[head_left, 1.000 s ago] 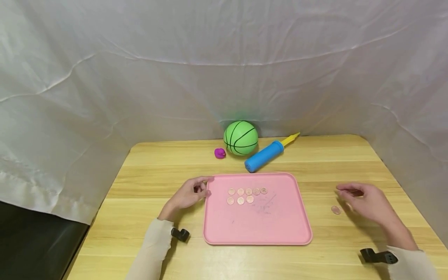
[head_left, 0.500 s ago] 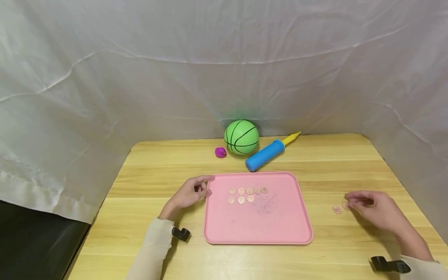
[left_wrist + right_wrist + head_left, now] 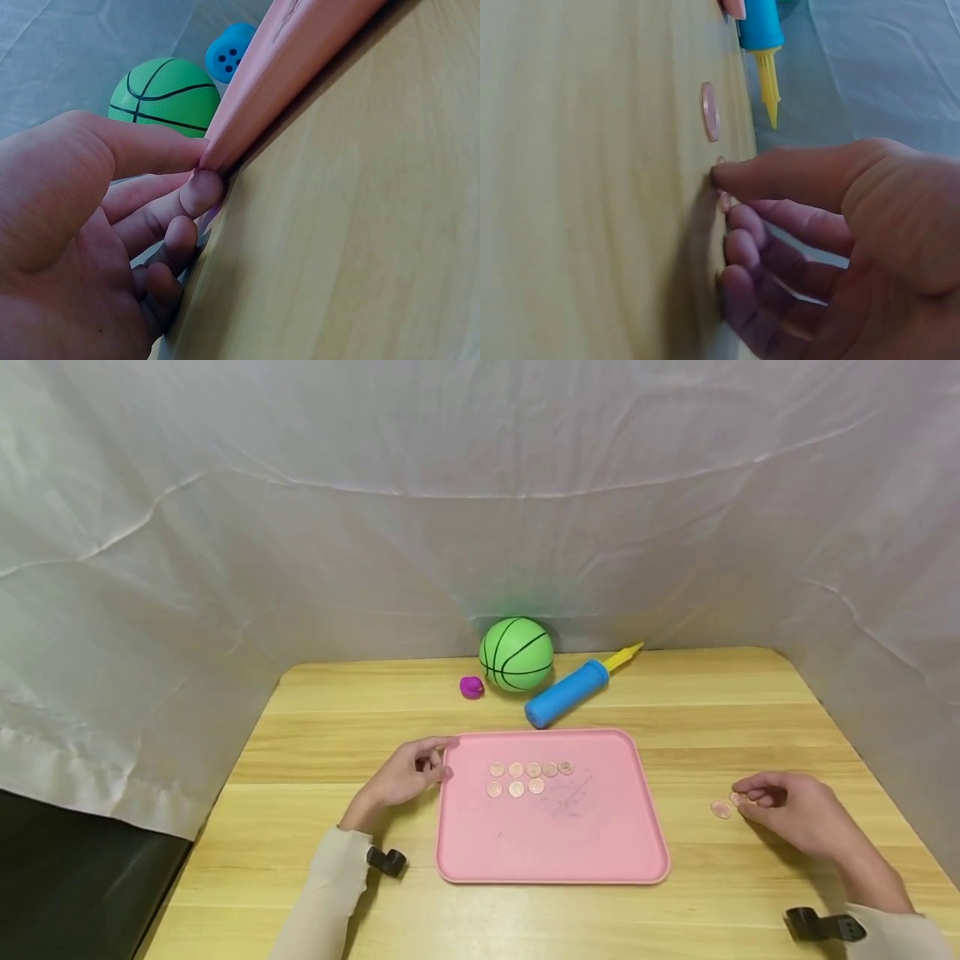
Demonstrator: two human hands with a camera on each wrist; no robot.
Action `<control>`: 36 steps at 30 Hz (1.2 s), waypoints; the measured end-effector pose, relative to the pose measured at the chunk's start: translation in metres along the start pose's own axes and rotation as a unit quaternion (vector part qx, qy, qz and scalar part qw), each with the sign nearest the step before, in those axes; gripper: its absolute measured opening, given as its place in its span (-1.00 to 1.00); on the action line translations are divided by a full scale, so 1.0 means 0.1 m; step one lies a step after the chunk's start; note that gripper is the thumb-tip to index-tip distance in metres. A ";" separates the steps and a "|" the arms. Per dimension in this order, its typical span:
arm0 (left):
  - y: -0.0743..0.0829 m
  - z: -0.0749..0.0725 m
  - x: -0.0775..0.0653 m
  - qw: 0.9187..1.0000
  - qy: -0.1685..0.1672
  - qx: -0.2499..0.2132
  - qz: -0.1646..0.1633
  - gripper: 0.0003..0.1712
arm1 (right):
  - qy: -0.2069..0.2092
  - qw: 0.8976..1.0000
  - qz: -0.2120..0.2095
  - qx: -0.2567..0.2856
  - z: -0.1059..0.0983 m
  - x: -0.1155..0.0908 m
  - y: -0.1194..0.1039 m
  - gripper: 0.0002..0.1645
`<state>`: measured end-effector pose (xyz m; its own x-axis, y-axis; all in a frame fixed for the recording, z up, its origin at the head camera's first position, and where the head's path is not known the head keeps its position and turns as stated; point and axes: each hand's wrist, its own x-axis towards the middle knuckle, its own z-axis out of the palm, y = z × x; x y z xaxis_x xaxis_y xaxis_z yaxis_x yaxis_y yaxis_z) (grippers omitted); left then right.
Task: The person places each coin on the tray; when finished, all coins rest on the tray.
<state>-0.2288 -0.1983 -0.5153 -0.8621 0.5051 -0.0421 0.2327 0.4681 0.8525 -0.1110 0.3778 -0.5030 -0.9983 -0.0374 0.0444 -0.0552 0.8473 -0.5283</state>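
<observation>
In the head view, a pink tray (image 3: pixel 555 852) holds several copper-coloured coins (image 3: pixel 533 770) in two rows on its upper left part. My left hand (image 3: pixel 405 774) pinches the tray's left rim near the far corner, thumb above and index finger below in the left wrist view. Right of the tray, my right hand (image 3: pixel 798 810) has its thumb and index fingertips at a coin (image 3: pixel 724 201) at the tabletop, mostly covered by the thumb in the right wrist view. Just left of it another coin (image 3: pixel 721 809) lies flat on the table.
Behind the tray sit a green ball (image 3: pixel 517 654) with black lines, a small purple duck (image 3: pixel 472 687) and a blue hand pump (image 3: pixel 567 694) with a yellow nozzle. Grey cloth (image 3: pixel 375 552) hangs along the table's back and sides.
My right hand has shifted right and nearer, then slightly back left, with its fingertips now at a second coin that was hidden one second ago. The left hand and tray stay put.
</observation>
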 end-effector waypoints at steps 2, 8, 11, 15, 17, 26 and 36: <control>0.00 0.00 -0.01 1.000 0.001 0.001 0.000 -0.40 | -0.018 1.000 0.008 -0.004 -0.02 0.04 -0.02 -0.74; 0.01 -0.01 -0.01 1.000 0.000 0.002 0.004 -0.39 | -0.059 0.998 0.018 -0.003 -0.07 0.11 -0.04 -0.75; 0.01 0.00 -0.01 1.000 -0.001 0.003 0.006 -0.40 | -0.065 0.998 0.017 -0.003 -0.08 0.11 -0.03 -0.73; 0.03 -0.01 -0.01 1.000 -0.001 0.005 0.007 -0.40 | -0.052 0.998 0.023 0.005 -0.10 0.08 -0.02 -0.71; 0.03 -0.01 0.00 1.000 -0.001 0.006 0.007 -0.40 | -0.041 0.999 0.023 0.009 -0.11 0.06 -0.02 -0.74; 0.00 -0.01 0.00 1.000 0.002 0.005 0.011 -0.40 | 0.020 0.999 0.012 0.035 -0.08 0.03 -0.15 -0.76; 0.00 0.00 0.00 1.000 -0.003 -0.001 0.011 -0.41 | 0.035 0.997 -0.015 0.067 0.02 0.08 -0.45 -0.86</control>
<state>-0.2286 -0.1984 -0.5155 -0.8540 0.5196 -0.0261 0.2507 0.4549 0.8546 -0.1162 0.3385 -0.4804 -0.9928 -0.0202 0.1176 -0.0908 0.7679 -0.6341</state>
